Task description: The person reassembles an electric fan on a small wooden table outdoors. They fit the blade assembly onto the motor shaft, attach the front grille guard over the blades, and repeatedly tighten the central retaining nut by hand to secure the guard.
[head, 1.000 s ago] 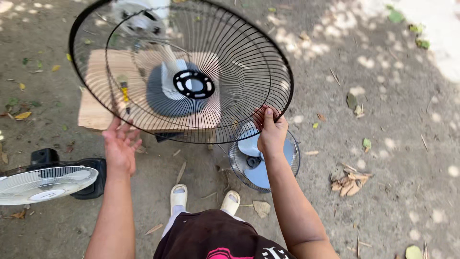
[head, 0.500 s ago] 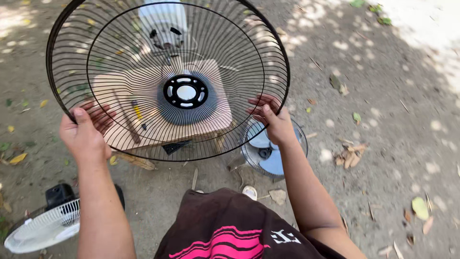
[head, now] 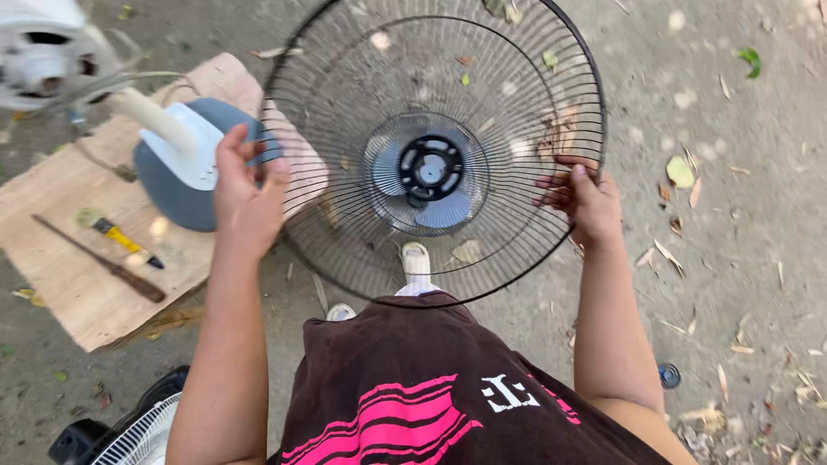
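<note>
I hold a round black wire fan guard [head: 482,77] flat in front of me, above the dirt ground. My left hand [head: 245,194] grips its left rim and my right hand [head: 581,200] grips its right rim. A black plastic hub ring [head: 429,166] sits at the guard's centre. Through the wires I see a pale blue fan blade [head: 444,211] lying on the ground below.
A fan body with a grey-blue base [head: 168,185], white neck and motor head [head: 43,56] stands on a cardboard sheet [head: 77,275] at the left. A yellow-handled screwdriver [head: 121,238] and a dark rod [head: 99,258] lie on it. Another white fan guard [head: 142,430] shows bottom left. My sandalled feet [head: 416,263] are below the guard.
I have swung the guard to the right, off the cardboard and fan base and over the blue blade. Both hands kept their hold on the rim.
</note>
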